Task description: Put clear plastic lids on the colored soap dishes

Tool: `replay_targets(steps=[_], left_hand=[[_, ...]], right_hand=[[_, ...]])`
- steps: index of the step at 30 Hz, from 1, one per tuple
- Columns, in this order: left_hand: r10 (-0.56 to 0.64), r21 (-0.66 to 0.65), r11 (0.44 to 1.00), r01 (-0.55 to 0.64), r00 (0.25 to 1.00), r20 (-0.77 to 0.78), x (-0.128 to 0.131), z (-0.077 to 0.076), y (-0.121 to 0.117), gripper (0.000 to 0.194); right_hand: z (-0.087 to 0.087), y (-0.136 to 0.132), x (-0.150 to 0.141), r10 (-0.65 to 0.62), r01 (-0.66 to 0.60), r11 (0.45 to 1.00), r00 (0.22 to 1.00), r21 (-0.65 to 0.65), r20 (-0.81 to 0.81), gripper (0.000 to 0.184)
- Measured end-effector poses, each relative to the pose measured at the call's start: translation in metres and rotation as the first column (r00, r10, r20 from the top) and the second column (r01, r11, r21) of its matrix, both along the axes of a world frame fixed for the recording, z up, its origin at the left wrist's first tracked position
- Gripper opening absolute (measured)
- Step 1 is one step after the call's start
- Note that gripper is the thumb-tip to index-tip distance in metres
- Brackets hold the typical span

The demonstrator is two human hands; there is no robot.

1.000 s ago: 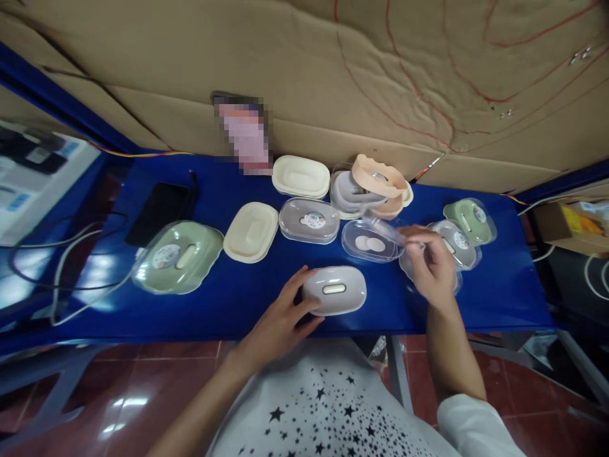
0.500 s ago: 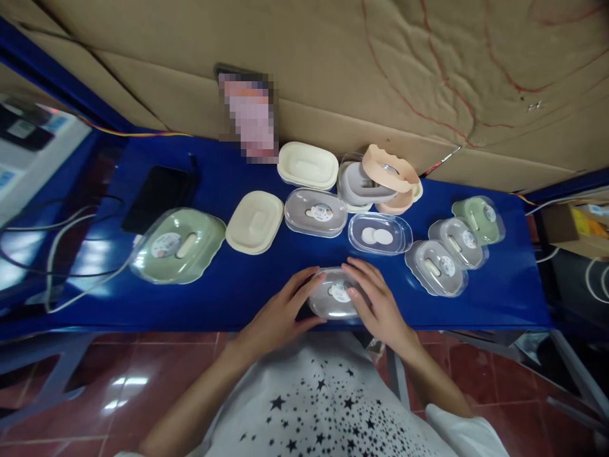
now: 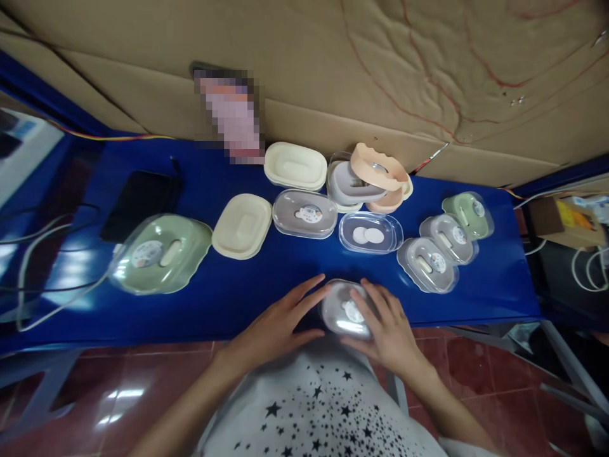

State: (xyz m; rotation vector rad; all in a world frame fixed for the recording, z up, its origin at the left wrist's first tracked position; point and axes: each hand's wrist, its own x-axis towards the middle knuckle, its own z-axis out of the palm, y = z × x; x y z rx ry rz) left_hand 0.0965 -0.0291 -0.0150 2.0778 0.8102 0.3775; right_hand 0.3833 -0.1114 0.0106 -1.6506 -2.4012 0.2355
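A grey soap box under a clear lid, with a white round label, is tilted at the table's front edge. My right hand wraps its right side, fingers over the lid and thumb low by the front edge. To the left of the box, my left hand has its fingers spread, the fingertips close to the lid's left edge; whether they touch it I cannot tell. Beyond the hands lie a clear lid with two white round stickers and another labelled grey soap box.
Two lidded grey boxes and a small green one stand at right. A larger green box and cream trays are left. Peach and grey parts pile behind. Cables cross the left end near a black device.
The grey soap box has shifted right and toward me and tilted, with my right hand around it. My left hand's fingers have opened away from its side. The camera view has also shifted.
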Motion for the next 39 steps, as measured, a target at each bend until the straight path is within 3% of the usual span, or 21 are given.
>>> replay_targets(steps=[4,8,11,14,20,23,27,30,34,39], left_hand=[[0.052,0.08,0.995,-0.053,0.999,0.013,0.002,0.001,0.008,0.067],[0.08,0.25,0.964,-0.092,0.995,0.058,0.008,0.006,0.016,0.053],[0.124,0.383,0.909,-0.164,0.984,0.127,0.009,0.012,0.017,0.047],[0.161,0.456,0.865,-0.207,0.977,0.138,0.011,0.021,0.016,0.044],[0.091,0.56,0.827,-0.048,0.995,-0.048,0.048,0.031,0.032,0.051],[0.094,0.602,0.798,0.033,0.979,-0.179,0.076,0.027,0.052,0.06],[0.05,0.64,0.762,0.095,0.977,-0.205,0.085,0.021,0.062,0.046],[0.082,0.661,0.75,0.028,0.988,-0.135,0.064,0.021,0.048,0.037],[0.173,0.594,0.794,-0.132,0.985,-0.013,0.029,0.019,0.018,0.042],[0.318,0.479,0.828,-0.293,0.948,0.03,0.001,0.009,0.006,0.068]], right_hand=[[-0.005,-0.034,0.03,-0.195,0.194,0.98,0.981,0.051,0.015,0.091],[-0.011,-0.043,0.066,-0.362,0.36,0.911,0.932,0.201,-0.028,0.095],[-0.015,-0.033,0.088,-0.401,0.363,0.872,0.914,0.328,0.054,0.087],[-0.016,-0.017,0.104,-0.423,0.351,0.863,0.895,0.364,0.14,0.076],[-0.009,0.01,0.104,-0.471,0.386,0.843,0.866,0.375,0.169,0.076],[-0.002,0.027,0.081,-0.391,0.344,0.884,0.916,0.318,0.096,0.078],[0.002,0.058,0.047,-0.219,0.204,0.953,0.975,0.223,0.042,0.063],[0.003,0.072,0.031,-0.033,0.039,0.985,0.999,0.165,-0.041,0.037],[0.004,0.074,0.014,0.16,-0.139,0.986,0.948,0.093,-0.277,0.015],[0.007,0.078,0.0,0.211,-0.216,0.976,0.866,0.042,-0.454,0.01]])
